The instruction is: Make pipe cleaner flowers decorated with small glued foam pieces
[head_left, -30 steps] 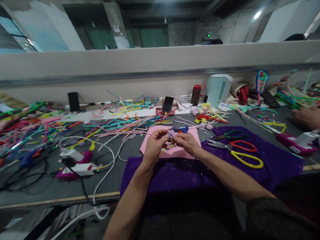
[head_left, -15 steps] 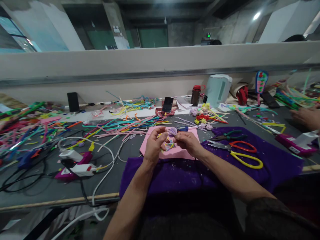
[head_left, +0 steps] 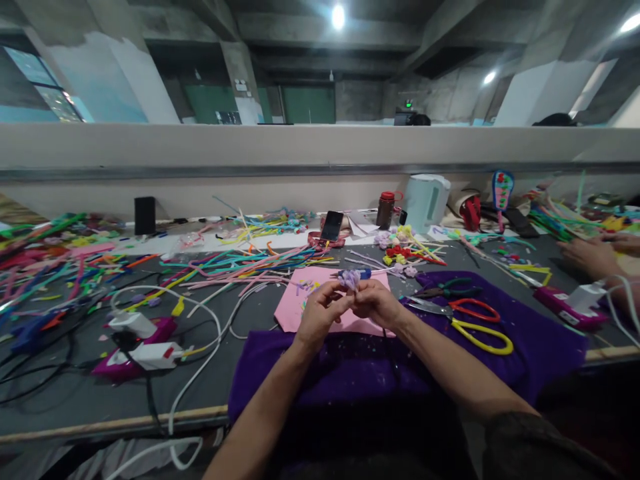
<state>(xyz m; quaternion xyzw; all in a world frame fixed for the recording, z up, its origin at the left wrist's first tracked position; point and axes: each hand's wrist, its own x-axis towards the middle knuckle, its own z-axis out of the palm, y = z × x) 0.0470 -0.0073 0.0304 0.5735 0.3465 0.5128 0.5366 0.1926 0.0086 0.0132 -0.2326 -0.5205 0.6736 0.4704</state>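
Observation:
My left hand [head_left: 320,315] and my right hand [head_left: 376,303] meet over a pink sheet [head_left: 295,311], and both pinch a small lilac pipe-cleaner flower [head_left: 349,280] held between the fingertips. The pink sheet lies on the grey table, partly over a purple cloth [head_left: 530,337] spread in front of me. A blue-handled tool [head_left: 356,273] lies on the sheet just behind the flower.
Scissors with yellow and red handles [head_left: 475,320] and green-handled pliers [head_left: 450,291] lie on the cloth to the right. Heaps of coloured pipe cleaners [head_left: 235,257] cover the table behind and to the left. Glue guns [head_left: 140,347] with cables sit left. Another person's hand [head_left: 585,255] works at far right.
The camera has tilted up, so everything sits lower in view. My hands have closed together on the flower, and the left fingers, spread half a second ago, now pinch it.

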